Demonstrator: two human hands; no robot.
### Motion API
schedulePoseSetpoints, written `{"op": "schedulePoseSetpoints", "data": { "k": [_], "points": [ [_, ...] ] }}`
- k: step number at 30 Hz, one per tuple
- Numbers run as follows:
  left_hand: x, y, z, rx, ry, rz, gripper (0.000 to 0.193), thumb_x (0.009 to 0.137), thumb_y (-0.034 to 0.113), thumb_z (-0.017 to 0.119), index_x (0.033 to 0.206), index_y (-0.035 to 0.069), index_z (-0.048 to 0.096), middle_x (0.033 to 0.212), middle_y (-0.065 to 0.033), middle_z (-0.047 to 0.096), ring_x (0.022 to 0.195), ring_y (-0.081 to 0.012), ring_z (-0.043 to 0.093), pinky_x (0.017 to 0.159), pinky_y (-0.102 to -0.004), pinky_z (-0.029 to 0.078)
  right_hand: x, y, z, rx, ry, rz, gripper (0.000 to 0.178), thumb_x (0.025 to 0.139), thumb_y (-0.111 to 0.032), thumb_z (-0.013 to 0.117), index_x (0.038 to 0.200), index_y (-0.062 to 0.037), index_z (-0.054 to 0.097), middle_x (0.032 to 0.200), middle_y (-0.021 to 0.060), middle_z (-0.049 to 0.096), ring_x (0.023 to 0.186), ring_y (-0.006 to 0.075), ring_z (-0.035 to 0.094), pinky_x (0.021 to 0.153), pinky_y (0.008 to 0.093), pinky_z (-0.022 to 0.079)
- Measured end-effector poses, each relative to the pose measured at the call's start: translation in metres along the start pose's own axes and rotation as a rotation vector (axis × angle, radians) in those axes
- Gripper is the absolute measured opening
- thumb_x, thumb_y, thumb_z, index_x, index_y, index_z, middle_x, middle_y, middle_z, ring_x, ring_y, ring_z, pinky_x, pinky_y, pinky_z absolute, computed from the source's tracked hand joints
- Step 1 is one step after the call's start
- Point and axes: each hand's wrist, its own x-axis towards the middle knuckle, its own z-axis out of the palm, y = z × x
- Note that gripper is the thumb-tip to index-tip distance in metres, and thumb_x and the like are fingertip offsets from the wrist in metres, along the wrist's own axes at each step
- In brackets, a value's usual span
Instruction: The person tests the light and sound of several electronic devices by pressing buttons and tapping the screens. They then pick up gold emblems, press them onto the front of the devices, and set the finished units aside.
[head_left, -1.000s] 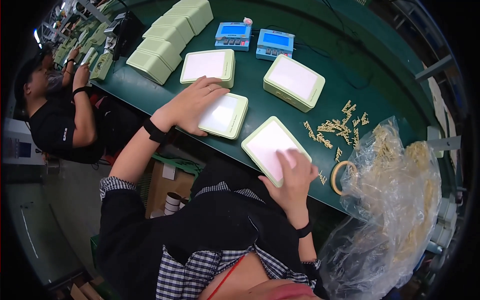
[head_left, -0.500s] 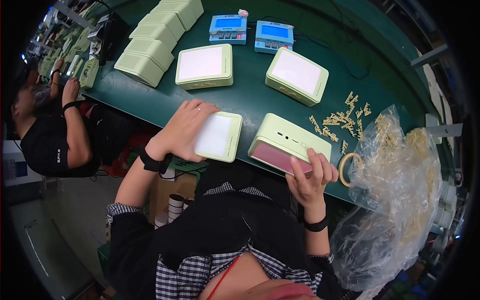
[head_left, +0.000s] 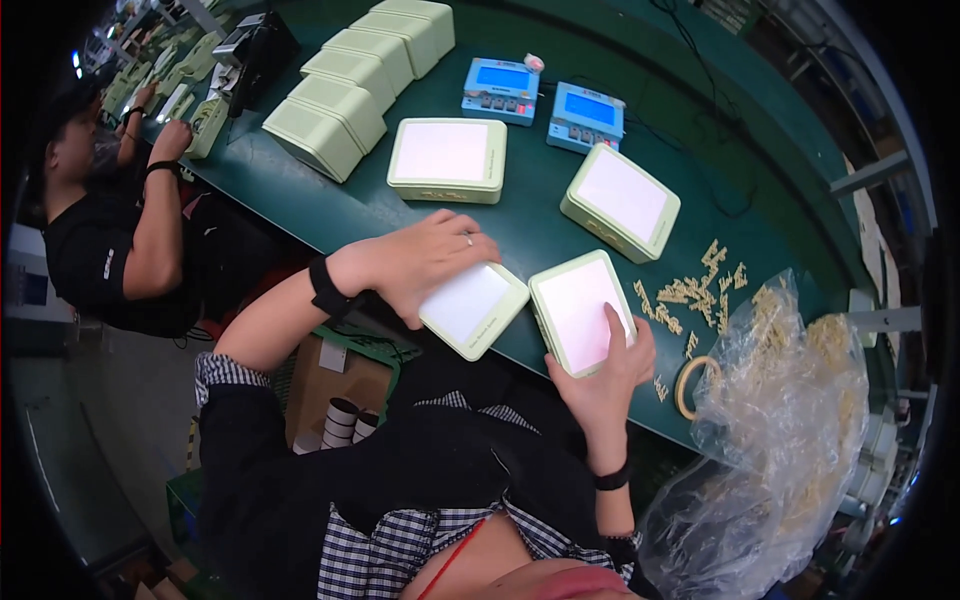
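My left hand (head_left: 425, 262) grips a pale green box-shaped device (head_left: 470, 315) with a white panel, fingers over its far edge and thumb at its near left side. The device is tilted at the table's near edge. Close beside it stands a second such device (head_left: 572, 305), its lit, pinkish-white panel facing up. My right hand (head_left: 605, 390) is closed around this one's near right corner, one finger lying across the panel. Farther back, two more devices of the same kind rest on the table, one at the left (head_left: 445, 155) and one at the right (head_left: 625, 200).
Stacked pale green housings (head_left: 330, 120) fill the back left, near two blue display units (head_left: 500, 88). Loose gold-coloured letter-like pieces (head_left: 690, 290), a tape roll (head_left: 690, 388) and a clear plastic bag (head_left: 780, 430) lie right. Another person (head_left: 120, 240) sits at the left.
The right device has turned from showing its button side to panel up. My left hand has shifted right with its device, now angled and close to the other.
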Motion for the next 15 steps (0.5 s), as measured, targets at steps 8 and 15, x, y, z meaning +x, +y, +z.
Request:
{"op": "schedulePoseSetpoints", "data": {
  "k": [8, 15],
  "points": [
    [0.003, -0.009, 0.000, -0.028, 0.010, 0.123, 0.107, 0.034, 0.025, 0.083, 0.131, 0.006, 0.044, 0.128, -0.0094, 0.050, 0.115, -0.0321, 0.046, 0.099, -0.0393, 0.035, 0.114, 0.032, -0.061, 0.004, -0.211, -0.283, 0.087, 0.065, -0.031, 0.084, 0.139, -0.0057, 0.045, 0.135, 0.0204, 0.047, 0.127, 0.0370, 0.043, 0.107, 0.0447, 0.034],
    [0.002, -0.010, 0.006, -0.051, 0.065, 0.132, 0.107, 0.032, 0.027, 0.082, 0.131, 0.006, 0.044, 0.126, -0.0092, 0.052, 0.114, -0.0319, 0.046, 0.098, -0.0378, 0.036, 0.191, 0.053, -0.006, -0.169, -0.231, -0.394, 0.106, 0.060, -0.036, 0.088, 0.148, -0.0087, 0.035, 0.138, 0.0236, 0.043, 0.131, 0.0399, 0.039, 0.110, 0.0474, 0.029]
  ]
}}
